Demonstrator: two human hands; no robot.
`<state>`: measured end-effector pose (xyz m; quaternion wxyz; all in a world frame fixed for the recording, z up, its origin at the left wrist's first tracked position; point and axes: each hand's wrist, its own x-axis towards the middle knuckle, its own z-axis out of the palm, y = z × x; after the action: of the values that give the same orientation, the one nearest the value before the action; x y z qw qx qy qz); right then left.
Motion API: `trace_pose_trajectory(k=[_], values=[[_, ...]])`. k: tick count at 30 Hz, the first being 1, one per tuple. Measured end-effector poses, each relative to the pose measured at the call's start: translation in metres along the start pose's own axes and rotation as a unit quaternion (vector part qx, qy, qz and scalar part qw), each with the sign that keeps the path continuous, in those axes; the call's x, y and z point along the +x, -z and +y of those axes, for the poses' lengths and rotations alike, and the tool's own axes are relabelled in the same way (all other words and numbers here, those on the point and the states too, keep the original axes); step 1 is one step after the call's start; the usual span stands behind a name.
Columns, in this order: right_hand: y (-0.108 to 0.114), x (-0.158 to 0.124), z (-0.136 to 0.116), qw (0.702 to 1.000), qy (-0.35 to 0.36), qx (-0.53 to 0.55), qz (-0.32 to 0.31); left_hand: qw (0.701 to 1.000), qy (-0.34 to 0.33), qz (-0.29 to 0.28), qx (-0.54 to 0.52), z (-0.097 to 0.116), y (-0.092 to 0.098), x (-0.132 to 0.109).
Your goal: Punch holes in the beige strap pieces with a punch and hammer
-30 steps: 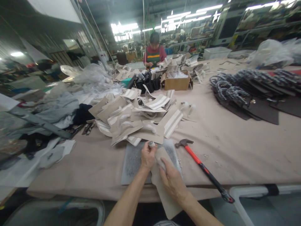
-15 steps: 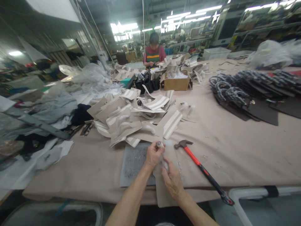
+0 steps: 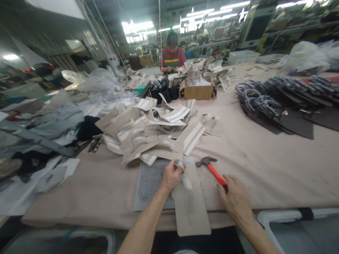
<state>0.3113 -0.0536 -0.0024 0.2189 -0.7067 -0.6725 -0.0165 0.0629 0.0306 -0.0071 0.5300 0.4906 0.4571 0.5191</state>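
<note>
Across the table (image 3: 275, 169) we see a person (image 3: 173, 58) beyond a carton (image 3: 198, 92) and a pile of pale panels (image 3: 145, 144). Nearest us, one panel (image 3: 198, 222) lies partly over a grey pad (image 3: 148, 187), its near end past the table edge, its plastic-wrapped handle (image 3: 188, 190) uppermost. Our left hand (image 3: 171, 176) pinches a short pale peg (image 3: 179, 163) at the panel's far end. Our right hand (image 3: 235, 195) curls over the hammer (image 3: 215, 173); how far it closes is hidden. We judge the step in hand as taking up the hammer; the next move seems to call for a sure grip and a steady peg.
</note>
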Motion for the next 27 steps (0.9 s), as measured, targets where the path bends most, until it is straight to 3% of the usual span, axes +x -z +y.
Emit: trace_pose_trajectory(k=[5,8,10,12,13,14,16,17,19,21,23,27], values=[[0.005,0.005,0.027,0.988,-0.005,-0.073,-0.134,0.998,-0.006,-0.005,0.057,0.005,-0.001,0.0],[0.012,0.013,0.019,0.972,-0.093,0.053,-0.208,0.995,-0.017,-0.039,0.085,0.011,0.0,0.002],[0.018,0.018,0.005,0.906,-0.188,0.231,-0.301,0.99,-0.038,-0.069,0.117,0.014,0.0,0.002],[0.025,0.02,-0.011,0.81,-0.263,0.37,-0.37,0.982,-0.063,-0.088,0.152,0.016,0.001,0.001],[0.03,0.021,-0.019,0.777,-0.291,0.408,-0.381,0.979,-0.074,-0.091,0.165,0.016,0.001,0.0],[0.035,0.022,-0.027,0.764,-0.309,0.424,-0.375,0.978,-0.081,-0.09,0.172,0.016,0.001,-0.001],[0.049,0.025,-0.041,0.792,-0.3,0.419,-0.328,0.976,-0.088,-0.088,0.177,0.014,0.001,-0.004],[0.057,0.028,-0.047,0.831,-0.262,0.4,-0.286,0.976,-0.09,-0.086,0.179,0.012,0.001,-0.005],[0.073,0.034,-0.055,0.919,-0.131,0.325,-0.181,0.975,-0.092,-0.083,0.184,0.01,0.001,-0.007],[0.084,0.039,-0.059,0.967,-0.009,0.236,-0.093,0.974,-0.094,-0.082,0.187,0.007,0.001,-0.007],[0.087,0.042,-0.059,0.983,0.074,0.155,-0.07,0.974,-0.099,-0.08,0.188,0.005,0.001,-0.007],[0.099,0.051,-0.059,0.976,0.175,0.054,-0.115,0.972,-0.101,-0.074,0.199,0.004,-0.001,-0.006]])
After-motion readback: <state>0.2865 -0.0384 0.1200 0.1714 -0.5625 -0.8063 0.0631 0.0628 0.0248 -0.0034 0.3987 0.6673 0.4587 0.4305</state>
